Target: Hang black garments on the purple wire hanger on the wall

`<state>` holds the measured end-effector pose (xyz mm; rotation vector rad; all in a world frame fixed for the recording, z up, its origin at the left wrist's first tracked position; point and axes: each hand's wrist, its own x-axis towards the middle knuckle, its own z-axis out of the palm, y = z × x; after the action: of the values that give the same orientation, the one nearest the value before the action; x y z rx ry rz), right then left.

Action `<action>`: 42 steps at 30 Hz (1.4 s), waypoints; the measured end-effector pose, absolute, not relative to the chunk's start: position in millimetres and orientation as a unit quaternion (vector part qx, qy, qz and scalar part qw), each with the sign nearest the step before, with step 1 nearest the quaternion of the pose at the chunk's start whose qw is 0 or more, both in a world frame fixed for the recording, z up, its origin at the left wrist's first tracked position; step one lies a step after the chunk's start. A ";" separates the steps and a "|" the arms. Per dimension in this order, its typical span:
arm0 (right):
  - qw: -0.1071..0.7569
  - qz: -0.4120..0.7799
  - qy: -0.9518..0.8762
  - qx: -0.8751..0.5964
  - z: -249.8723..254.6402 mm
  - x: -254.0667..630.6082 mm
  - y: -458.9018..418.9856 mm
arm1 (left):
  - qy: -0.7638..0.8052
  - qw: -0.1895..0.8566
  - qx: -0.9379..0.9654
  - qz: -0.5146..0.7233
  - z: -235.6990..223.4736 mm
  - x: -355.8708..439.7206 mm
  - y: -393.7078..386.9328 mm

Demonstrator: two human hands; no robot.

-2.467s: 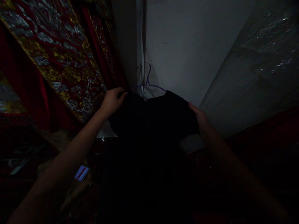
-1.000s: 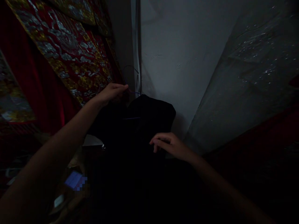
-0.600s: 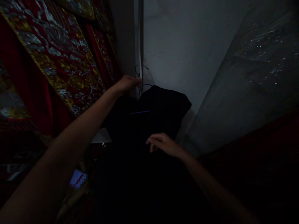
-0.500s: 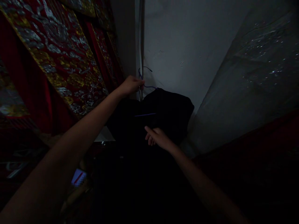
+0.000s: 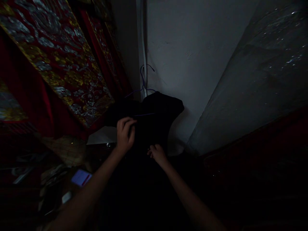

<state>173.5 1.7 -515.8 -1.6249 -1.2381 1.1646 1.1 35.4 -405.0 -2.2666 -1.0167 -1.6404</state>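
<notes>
Black garment (image 5: 165, 104) on purple hanger (image 5: 143, 86); left grip (image 5: 125, 133) half-open; right grip (image 5: 157, 154) curled; holds unclear; lit screen (image 5: 80, 177), text illegible

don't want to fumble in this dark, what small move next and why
Perhaps raise the left hand slightly and nudge the black garment up at the neckline: the lower bar of the purple hanger shows bare just above those fingers.

Your dim frame sinks into near-black across the lower center, with small glints sparkling at the upper right.
</notes>
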 end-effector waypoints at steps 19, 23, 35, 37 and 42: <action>0.558 0.522 -0.423 -0.488 -404.1 193.5 -13.7 | -0.464 -0.275 -0.678 -0.499 -549.6 67.1 -36.4; 0.591 0.479 -0.469 -0.449 -323.0 188.0 24.4 | -0.473 -0.279 -0.704 -0.451 -557.6 66.2 -18.4; 0.552 0.384 -0.627 -0.394 -298.7 183.8 18.5 | -0.323 -0.051 -0.755 -0.569 -336.5 28.8 35.5; 0.552 0.322 -0.657 -0.400 -298.7 184.5 21.2 | -0.284 -0.005 -0.792 -0.540 -309.5 28.1 44.7; 0.547 0.151 -0.682 -0.462 -322.6 186.6 28.9 | -0.275 0.047 -0.831 -0.481 -306.3 25.9 55.4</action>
<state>186.6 28.9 -322.6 -1.0945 -1.6164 0.3569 25.9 55.4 -306.3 -2.5352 -0.8379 -1.4677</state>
